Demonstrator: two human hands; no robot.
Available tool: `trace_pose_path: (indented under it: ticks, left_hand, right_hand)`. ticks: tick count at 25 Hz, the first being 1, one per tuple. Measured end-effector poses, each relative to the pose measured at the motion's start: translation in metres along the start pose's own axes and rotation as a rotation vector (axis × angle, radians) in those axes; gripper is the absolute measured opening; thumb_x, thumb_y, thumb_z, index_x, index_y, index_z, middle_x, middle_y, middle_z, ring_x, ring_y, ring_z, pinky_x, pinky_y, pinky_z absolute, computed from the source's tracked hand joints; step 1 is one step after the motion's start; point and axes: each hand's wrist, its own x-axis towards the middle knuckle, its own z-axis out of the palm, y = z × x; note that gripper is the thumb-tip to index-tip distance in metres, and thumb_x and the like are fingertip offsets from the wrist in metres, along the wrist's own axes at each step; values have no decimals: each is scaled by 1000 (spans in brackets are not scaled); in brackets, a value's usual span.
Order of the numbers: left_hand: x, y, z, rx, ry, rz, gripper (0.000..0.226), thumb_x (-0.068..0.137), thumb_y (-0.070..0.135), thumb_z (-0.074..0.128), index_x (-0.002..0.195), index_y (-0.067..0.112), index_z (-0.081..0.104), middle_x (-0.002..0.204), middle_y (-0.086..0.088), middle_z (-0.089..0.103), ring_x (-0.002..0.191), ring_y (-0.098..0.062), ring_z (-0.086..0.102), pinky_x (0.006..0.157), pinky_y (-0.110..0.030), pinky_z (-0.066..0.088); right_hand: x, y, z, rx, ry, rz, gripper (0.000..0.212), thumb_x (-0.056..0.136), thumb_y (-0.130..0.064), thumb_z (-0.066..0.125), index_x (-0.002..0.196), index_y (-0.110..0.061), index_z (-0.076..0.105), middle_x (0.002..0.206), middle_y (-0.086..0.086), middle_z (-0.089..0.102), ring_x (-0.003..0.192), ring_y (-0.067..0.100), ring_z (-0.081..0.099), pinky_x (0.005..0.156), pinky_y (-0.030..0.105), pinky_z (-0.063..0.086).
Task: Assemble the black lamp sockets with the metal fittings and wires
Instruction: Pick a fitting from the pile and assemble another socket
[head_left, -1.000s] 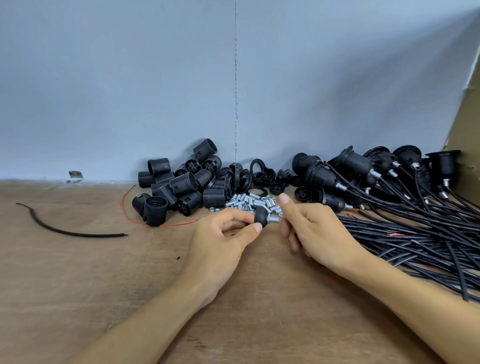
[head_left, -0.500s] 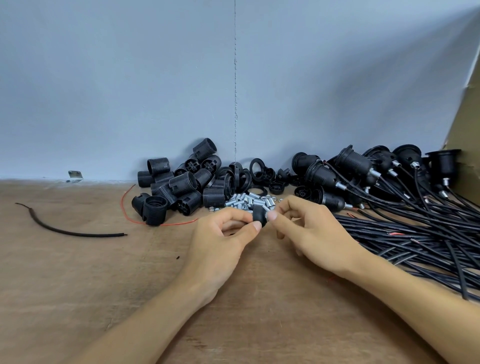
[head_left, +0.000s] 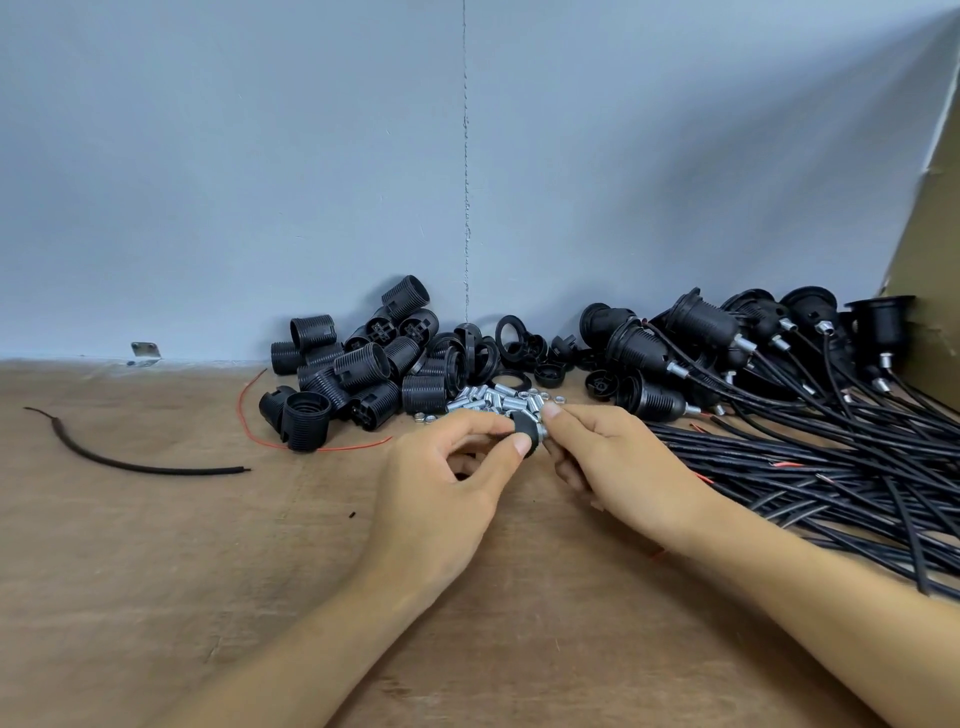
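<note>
My left hand (head_left: 452, 478) pinches a small black socket cap (head_left: 525, 427) between thumb and fingers, just above the wooden table (head_left: 156, 545). My right hand (head_left: 618, 462) pinches a silver metal fitting (head_left: 541, 431) that sits at the cap's right end. Right behind my hands lies a heap of loose metal fittings (head_left: 493, 402) and nuts. Black threaded socket bodies (head_left: 353, 374) are piled at the back left of centre. Assembled sockets with wires (head_left: 701, 338) lie at the back right.
Black rings and caps (head_left: 514, 343) lie against the blue wall. A bundle of black wires (head_left: 831, 467) spreads across the right side. A loose black wire piece (head_left: 130, 462) and a thin red wire (head_left: 311, 444) lie on the left. A cardboard panel (head_left: 930, 234) stands far right.
My right hand's fingers moved from beside the cap onto the fitting at its end and turned slightly. My left hand has kept its hold on the cap in the same place.
</note>
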Motion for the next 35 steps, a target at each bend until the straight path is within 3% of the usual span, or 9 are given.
trace_pose_path:
  ticks: [4,8,13,17,20,23,29,32,35]
  left_hand:
    - [-2,2,0,-65,10,28,44,75,30,82,112,46,65,106,23,70,87,-6,73,73,-12,53]
    - [-1,4,0,-109,-24,-33,49,68,49,81,113,52,62,106,22,69,85,-9,74,72,-20,57]
    - [-4,5,1,20,-4,-13,34,68,50,80,98,40,70,91,18,72,75,-5,69,65,-16,51]
    - [-6,8,4,53,-119,34,31,70,35,79,98,43,69,94,19,68,74,-5,66,65,-14,49]
    - [-8,8,3,124,-236,57,27,72,35,78,95,45,70,84,20,66,65,-4,62,61,-12,44]
    - [-10,6,3,282,-342,156,26,74,35,77,99,39,70,90,22,60,66,-8,61,62,-8,40]
    - [-8,3,4,358,-375,169,28,76,36,76,103,34,70,91,27,54,70,-5,58,63,-7,39]
    - [-8,2,4,350,-384,152,25,75,35,78,99,34,70,86,29,58,67,-5,59,61,-7,40]
    - [-7,1,3,292,-365,87,23,75,31,78,96,33,69,77,22,66,58,-2,56,58,-9,40]
  right_hand:
    - [2,-1,-4,304,-10,81,48,106,-44,38,71,-15,55,52,-1,46,43,11,36,42,17,33]
    - [5,-3,-15,356,-186,124,47,106,-41,40,70,-16,59,53,0,44,41,11,31,40,17,27]
    - [3,-8,-24,50,-337,84,38,103,-34,46,75,-16,64,58,2,54,45,10,40,45,16,34]
    - [5,-23,-76,-224,-567,33,3,89,-17,73,92,-16,71,75,-2,64,68,12,55,65,22,44]
    - [-1,-28,-100,-446,-802,192,19,80,-16,81,95,-23,72,89,1,74,74,8,64,67,13,47]
    - [-2,-19,-92,-670,-733,263,14,79,-21,83,87,-23,72,89,10,74,64,8,59,67,20,49]
    - [-3,-20,-80,-792,-615,254,14,86,-18,71,77,-28,70,69,-5,65,48,1,55,58,20,46]
    - [-1,-17,-75,-793,-556,178,8,92,-23,64,86,-28,67,84,-1,70,70,11,64,71,30,53]
    - [4,-11,-66,-577,-348,-11,6,96,-27,62,91,-25,64,85,-7,65,72,2,56,71,21,47]
